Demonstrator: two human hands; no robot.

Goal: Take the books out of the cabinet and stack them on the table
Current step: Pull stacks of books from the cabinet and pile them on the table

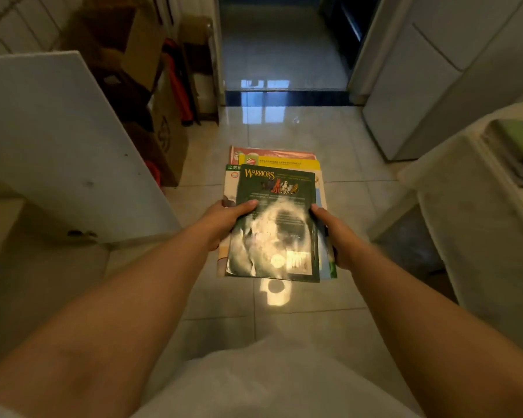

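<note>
The floor [299,131] is of pale glossy tiles and shows a bright reflection of a window. A dark strip [284,98] crosses it at a doorway, and more shiny floor lies behind. At the upper left stand brown cardboard boxes [124,46], one over another, with something red [178,89] leaning beside them. At the upper right there is a tall white appliance [435,79], maybe a fridge. A white garment [272,384] fills the bottom edge
</note>
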